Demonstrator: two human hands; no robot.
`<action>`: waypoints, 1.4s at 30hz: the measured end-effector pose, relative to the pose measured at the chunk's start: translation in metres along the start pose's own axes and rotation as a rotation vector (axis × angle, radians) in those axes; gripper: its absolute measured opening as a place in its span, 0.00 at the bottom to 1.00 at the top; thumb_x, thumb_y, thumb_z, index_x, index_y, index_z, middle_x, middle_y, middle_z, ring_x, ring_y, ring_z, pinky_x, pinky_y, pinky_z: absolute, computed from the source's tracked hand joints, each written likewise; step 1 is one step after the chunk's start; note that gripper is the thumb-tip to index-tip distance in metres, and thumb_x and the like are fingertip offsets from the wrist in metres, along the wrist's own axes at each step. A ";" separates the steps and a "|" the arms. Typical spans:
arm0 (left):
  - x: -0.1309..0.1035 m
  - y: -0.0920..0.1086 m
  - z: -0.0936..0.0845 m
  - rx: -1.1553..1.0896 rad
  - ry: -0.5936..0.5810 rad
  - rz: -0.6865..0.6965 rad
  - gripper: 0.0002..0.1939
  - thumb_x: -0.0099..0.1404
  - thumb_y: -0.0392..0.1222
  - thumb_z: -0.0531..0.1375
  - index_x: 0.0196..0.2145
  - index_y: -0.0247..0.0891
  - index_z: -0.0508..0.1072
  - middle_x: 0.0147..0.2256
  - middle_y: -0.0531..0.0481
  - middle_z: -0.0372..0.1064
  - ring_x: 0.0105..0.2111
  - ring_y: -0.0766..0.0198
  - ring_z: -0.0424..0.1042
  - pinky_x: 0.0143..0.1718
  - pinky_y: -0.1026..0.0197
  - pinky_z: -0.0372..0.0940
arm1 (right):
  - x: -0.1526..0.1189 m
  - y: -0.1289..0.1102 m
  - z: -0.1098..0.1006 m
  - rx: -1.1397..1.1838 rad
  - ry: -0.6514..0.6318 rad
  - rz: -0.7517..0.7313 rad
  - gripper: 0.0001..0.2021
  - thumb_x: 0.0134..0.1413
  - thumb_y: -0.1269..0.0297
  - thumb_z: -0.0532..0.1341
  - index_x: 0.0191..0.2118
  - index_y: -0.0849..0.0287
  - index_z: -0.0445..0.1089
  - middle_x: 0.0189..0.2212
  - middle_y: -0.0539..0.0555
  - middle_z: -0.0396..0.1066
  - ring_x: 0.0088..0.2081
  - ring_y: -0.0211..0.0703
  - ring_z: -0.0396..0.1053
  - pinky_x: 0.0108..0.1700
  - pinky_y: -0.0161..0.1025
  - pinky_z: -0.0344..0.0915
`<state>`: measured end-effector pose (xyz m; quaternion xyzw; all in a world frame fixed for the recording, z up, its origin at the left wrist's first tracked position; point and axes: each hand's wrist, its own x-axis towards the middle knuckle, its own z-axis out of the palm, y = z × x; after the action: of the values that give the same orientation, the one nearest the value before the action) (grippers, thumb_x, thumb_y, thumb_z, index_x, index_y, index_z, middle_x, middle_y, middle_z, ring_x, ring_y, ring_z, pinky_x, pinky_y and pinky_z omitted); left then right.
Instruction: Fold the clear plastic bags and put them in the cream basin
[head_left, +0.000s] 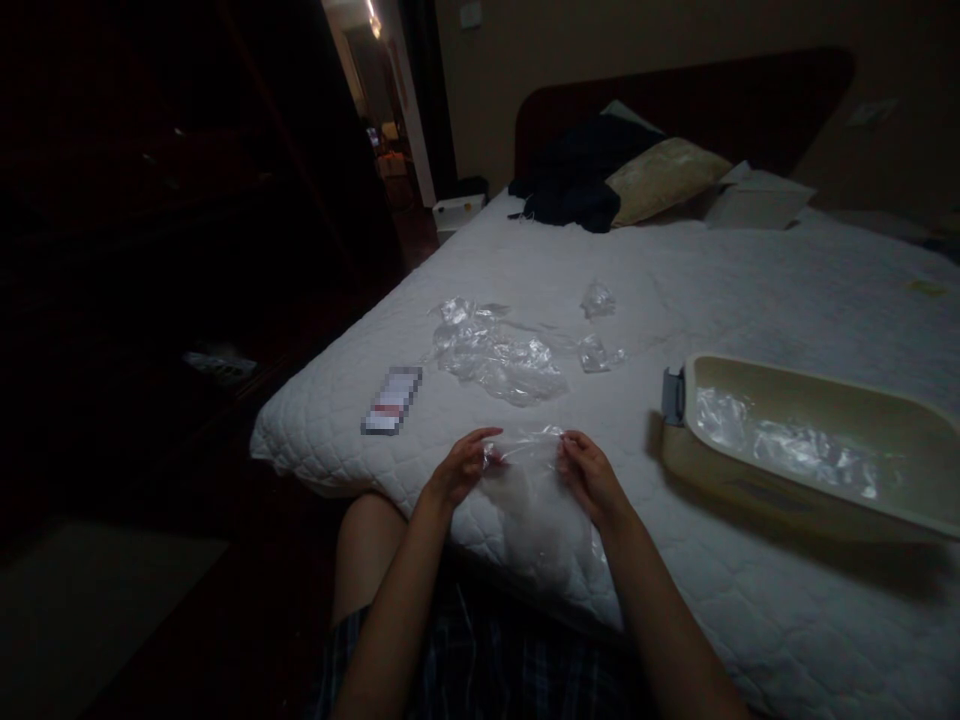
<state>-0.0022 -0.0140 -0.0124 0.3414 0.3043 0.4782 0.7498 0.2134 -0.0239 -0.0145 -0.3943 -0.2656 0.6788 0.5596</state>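
A clear plastic bag (529, 510) hangs between my two hands over the near edge of the bed. My left hand (463, 465) pinches its upper left edge, and my right hand (589, 470) grips the upper right corner. The bag's top edge is stretched between them. Just beyond my hands lies a crumpled heap of clear plastic bags (502, 355). Two smaller wads of clear plastic, a nearer one (596, 353) and a farther one (598, 300), rest to the right of the heap.
A beige plastic bin (810, 510) holding clear plastic stands at the right on the quilted white bed (330, 440). A phone-like item (391, 401), pixelated, lies left of the heap. Dark cloth (577, 175) and a pillow (667, 178) sit near the headboard. A doorway opens at back left.
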 end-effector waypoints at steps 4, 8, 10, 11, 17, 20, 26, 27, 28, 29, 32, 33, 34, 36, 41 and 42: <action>0.000 0.001 0.005 -0.007 -0.011 -0.020 0.32 0.48 0.43 0.64 0.50 0.38 0.61 0.35 0.46 0.70 0.29 0.64 0.70 0.33 0.61 0.64 | -0.001 0.000 0.002 -0.036 -0.012 0.001 0.13 0.40 0.60 0.65 0.34 0.55 0.65 0.22 0.45 0.65 0.19 0.29 0.59 0.19 0.28 0.56; 0.003 0.001 0.006 0.056 0.051 -0.047 0.30 0.47 0.40 0.65 0.48 0.37 0.63 0.31 0.48 0.71 0.26 0.68 0.69 0.23 0.70 0.59 | 0.000 0.000 0.000 -0.058 0.014 0.014 0.13 0.40 0.59 0.65 0.35 0.54 0.66 0.22 0.45 0.65 0.20 0.31 0.61 0.21 0.30 0.59; 0.005 0.001 0.006 0.070 0.078 -0.052 0.28 0.48 0.39 0.65 0.47 0.36 0.64 0.31 0.48 0.71 0.26 0.69 0.69 0.22 0.71 0.57 | 0.001 -0.001 -0.001 -0.054 0.042 0.020 0.13 0.39 0.59 0.65 0.35 0.53 0.67 0.22 0.45 0.66 0.22 0.32 0.63 0.23 0.31 0.61; 0.006 0.001 0.006 0.077 0.083 -0.059 0.27 0.48 0.39 0.64 0.47 0.36 0.64 0.31 0.47 0.71 0.26 0.68 0.69 0.21 0.71 0.57 | 0.002 -0.002 -0.002 -0.047 0.055 0.022 0.13 0.39 0.60 0.65 0.35 0.53 0.67 0.22 0.45 0.66 0.22 0.33 0.63 0.23 0.31 0.61; 0.005 0.001 0.008 0.054 0.055 -0.108 0.22 0.51 0.40 0.62 0.44 0.35 0.66 0.27 0.51 0.68 0.24 0.70 0.67 0.24 0.69 0.60 | 0.004 -0.006 -0.005 -0.009 0.109 -0.019 0.13 0.37 0.61 0.66 0.33 0.53 0.67 0.23 0.45 0.67 0.22 0.31 0.63 0.23 0.30 0.61; 0.003 0.000 0.008 -0.015 -0.003 -0.057 0.23 0.50 0.40 0.64 0.44 0.35 0.67 0.24 0.55 0.65 0.28 0.67 0.70 0.34 0.63 0.64 | 0.002 -0.014 -0.010 -0.096 0.107 -0.027 0.14 0.38 0.60 0.65 0.34 0.54 0.67 0.23 0.45 0.67 0.20 0.31 0.62 0.20 0.30 0.59; 0.003 -0.007 -0.002 -0.005 0.011 -0.054 0.21 0.45 0.41 0.66 0.39 0.36 0.69 0.27 0.53 0.66 0.25 0.68 0.69 0.31 0.62 0.65 | 0.004 -0.040 -0.029 -0.407 0.085 -0.031 0.15 0.40 0.57 0.63 0.37 0.56 0.67 0.24 0.47 0.67 0.15 0.28 0.55 0.15 0.28 0.52; 0.004 -0.008 -0.004 0.012 0.032 -0.061 0.20 0.45 0.41 0.66 0.37 0.35 0.70 0.28 0.52 0.67 0.23 0.71 0.67 0.27 0.65 0.63 | 0.006 -0.044 -0.032 -0.452 0.086 -0.041 0.16 0.41 0.57 0.63 0.38 0.56 0.67 0.24 0.48 0.67 0.16 0.28 0.55 0.15 0.28 0.52; 0.004 -0.008 -0.006 0.026 0.052 -0.062 0.19 0.45 0.41 0.66 0.36 0.34 0.70 0.29 0.51 0.68 0.21 0.72 0.65 0.23 0.68 0.61 | 0.008 -0.046 -0.036 -0.492 0.091 -0.053 0.16 0.41 0.56 0.63 0.38 0.56 0.67 0.25 0.48 0.68 0.17 0.29 0.57 0.15 0.28 0.52; 0.005 -0.008 -0.007 0.035 0.069 -0.056 0.18 0.45 0.41 0.66 0.35 0.34 0.71 0.28 0.51 0.68 0.20 0.74 0.64 0.21 0.70 0.59 | 0.011 -0.047 -0.039 -0.528 0.103 -0.071 0.16 0.41 0.56 0.63 0.38 0.55 0.68 0.25 0.48 0.68 0.19 0.30 0.58 0.16 0.28 0.53; 0.005 -0.006 -0.004 0.060 0.069 -0.035 0.17 0.46 0.44 0.65 0.34 0.33 0.71 0.26 0.51 0.67 0.19 0.74 0.63 0.18 0.71 0.55 | 0.017 -0.046 -0.046 -0.609 0.130 -0.131 0.16 0.39 0.56 0.64 0.36 0.57 0.69 0.27 0.50 0.68 0.23 0.33 0.61 0.19 0.28 0.56; 0.005 -0.005 -0.001 0.079 0.059 -0.038 0.17 0.48 0.45 0.64 0.34 0.33 0.70 0.26 0.51 0.67 0.18 0.74 0.62 0.16 0.71 0.54 | 0.018 -0.044 -0.048 -0.623 0.127 -0.142 0.16 0.38 0.56 0.64 0.36 0.57 0.69 0.27 0.50 0.68 0.23 0.34 0.61 0.19 0.29 0.56; 0.006 -0.003 0.002 0.108 0.050 -0.048 0.17 0.50 0.47 0.62 0.35 0.34 0.69 0.25 0.51 0.67 0.16 0.74 0.62 0.15 0.71 0.53 | 0.018 -0.042 -0.050 -0.627 0.121 -0.148 0.17 0.38 0.56 0.64 0.36 0.58 0.69 0.27 0.50 0.67 0.23 0.34 0.61 0.19 0.29 0.56; 0.007 -0.002 0.008 0.182 0.048 -0.087 0.18 0.53 0.51 0.58 0.36 0.35 0.67 0.26 0.50 0.68 0.13 0.74 0.61 0.12 0.70 0.50 | 0.017 -0.040 -0.053 -0.613 0.099 -0.148 0.17 0.39 0.56 0.64 0.37 0.57 0.69 0.27 0.50 0.67 0.24 0.34 0.61 0.20 0.29 0.57; 0.020 -0.001 0.020 0.326 0.123 -0.193 0.20 0.53 0.55 0.57 0.33 0.34 0.66 0.22 0.49 0.68 0.15 0.69 0.65 0.16 0.68 0.58 | 0.015 -0.038 -0.055 -0.610 0.064 -0.152 0.17 0.39 0.56 0.64 0.37 0.57 0.69 0.26 0.49 0.66 0.23 0.34 0.60 0.21 0.31 0.57; 0.024 -0.001 0.022 0.356 0.129 -0.211 0.20 0.53 0.55 0.57 0.31 0.33 0.67 0.21 0.49 0.67 0.15 0.68 0.66 0.17 0.67 0.59 | 0.014 -0.039 -0.055 -0.617 0.069 -0.160 0.17 0.39 0.56 0.64 0.37 0.57 0.69 0.26 0.49 0.66 0.23 0.34 0.60 0.21 0.31 0.57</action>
<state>0.0241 0.0025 -0.0036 0.4032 0.4653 0.3564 0.7028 0.2796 -0.0055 -0.0170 -0.5461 -0.4700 0.5063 0.4739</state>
